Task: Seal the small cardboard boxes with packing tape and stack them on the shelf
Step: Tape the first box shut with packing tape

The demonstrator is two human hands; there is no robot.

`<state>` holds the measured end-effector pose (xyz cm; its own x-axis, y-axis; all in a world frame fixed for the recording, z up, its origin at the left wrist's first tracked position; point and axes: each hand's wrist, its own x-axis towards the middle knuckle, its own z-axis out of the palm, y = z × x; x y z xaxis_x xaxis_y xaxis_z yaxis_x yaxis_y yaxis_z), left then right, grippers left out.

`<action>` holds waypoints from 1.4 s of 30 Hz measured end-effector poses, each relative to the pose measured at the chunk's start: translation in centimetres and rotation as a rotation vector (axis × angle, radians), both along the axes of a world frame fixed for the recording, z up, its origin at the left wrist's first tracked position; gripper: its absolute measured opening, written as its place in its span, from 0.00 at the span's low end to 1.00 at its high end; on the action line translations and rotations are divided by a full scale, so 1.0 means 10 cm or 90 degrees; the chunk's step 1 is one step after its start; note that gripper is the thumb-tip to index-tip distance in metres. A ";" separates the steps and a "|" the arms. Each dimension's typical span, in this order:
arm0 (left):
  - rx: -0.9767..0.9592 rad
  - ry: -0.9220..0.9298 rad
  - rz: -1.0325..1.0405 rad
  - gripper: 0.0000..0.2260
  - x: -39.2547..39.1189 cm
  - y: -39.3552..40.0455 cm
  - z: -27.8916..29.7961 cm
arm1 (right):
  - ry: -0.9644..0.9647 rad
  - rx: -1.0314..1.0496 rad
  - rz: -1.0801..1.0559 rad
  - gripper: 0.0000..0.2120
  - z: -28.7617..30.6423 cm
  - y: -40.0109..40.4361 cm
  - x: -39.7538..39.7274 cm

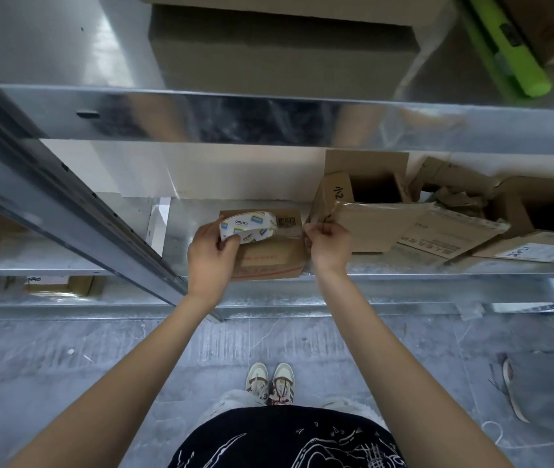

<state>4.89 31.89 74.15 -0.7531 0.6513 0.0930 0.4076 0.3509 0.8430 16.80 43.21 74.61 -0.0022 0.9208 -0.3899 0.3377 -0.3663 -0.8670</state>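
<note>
Metal shelf (pixel 201 228), small box (pixel 269 258), tape roll (pixel 248 226) (printed "deli") in left hand (pixel 210 251).

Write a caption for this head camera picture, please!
Left hand holds tape roll; right hand pulls tape across small box.

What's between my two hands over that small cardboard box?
Head view: a clear tape strip stretches from the white roll in the left hand to the right hand.

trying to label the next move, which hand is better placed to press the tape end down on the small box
Right. The right hand already pinches the pulled tape end at the small box's right edge; the left hand grips the tape roll.
</note>
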 end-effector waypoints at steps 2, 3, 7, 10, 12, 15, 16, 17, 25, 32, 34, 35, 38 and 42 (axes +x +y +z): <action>-0.015 -0.010 0.002 0.07 -0.02 -0.01 0.00 | -0.004 0.008 0.001 0.04 0.00 0.00 0.00; -0.024 -0.020 0.008 0.06 -0.03 -0.01 0.00 | -0.003 0.010 -0.001 0.04 -0.01 0.00 0.01; -0.021 -0.056 0.010 0.06 -0.07 -0.03 -0.01 | -0.002 -0.004 -0.004 0.04 -0.05 0.01 0.03; -0.005 -0.060 -0.002 0.08 -0.07 -0.04 -0.01 | 0.058 -0.057 -0.032 0.06 -0.04 0.02 0.08; -0.004 -0.058 0.004 0.07 -0.07 -0.04 -0.03 | 0.082 -0.085 -0.033 0.03 -0.02 0.02 0.11; -0.006 -0.061 0.004 0.05 -0.07 -0.03 -0.06 | 0.092 -0.115 -0.032 0.04 -0.03 0.03 0.11; -0.007 -0.063 0.006 0.05 -0.07 -0.03 -0.08 | 0.094 -0.124 -0.034 0.06 -0.05 0.04 0.11; -0.010 -0.069 0.011 0.05 -0.07 -0.03 -0.09 | 0.103 -0.131 -0.038 0.08 -0.07 0.04 0.11; 0.003 -0.057 0.001 0.15 -0.08 -0.03 -0.09 | 0.285 -0.328 -0.073 0.01 -0.09 0.04 0.13; 0.000 -0.053 -0.005 0.17 -0.04 -0.04 -0.05 | 0.356 -0.472 -0.062 0.03 0.00 0.09 0.15; -0.008 -0.064 -0.006 0.18 -0.05 -0.04 -0.05 | 0.351 -0.483 -0.055 0.04 0.00 0.07 0.16; -0.010 -0.065 -0.003 0.17 -0.05 -0.04 -0.05 | 0.344 -0.507 -0.059 0.05 0.00 0.05 0.17; -0.010 -0.058 0.003 0.16 -0.05 -0.03 -0.06 | 0.288 -0.602 -0.089 0.10 0.00 -0.01 0.19; 0.002 -0.046 0.002 0.15 -0.05 -0.03 -0.09 | 0.283 -0.581 -0.111 0.12 0.03 -0.10 0.11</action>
<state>4.43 31.62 73.28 -0.7599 0.6488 0.0402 0.3445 0.3496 0.8713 17.92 42.20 74.93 -0.2116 0.2754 -0.9378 -0.0671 -0.9613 -0.2671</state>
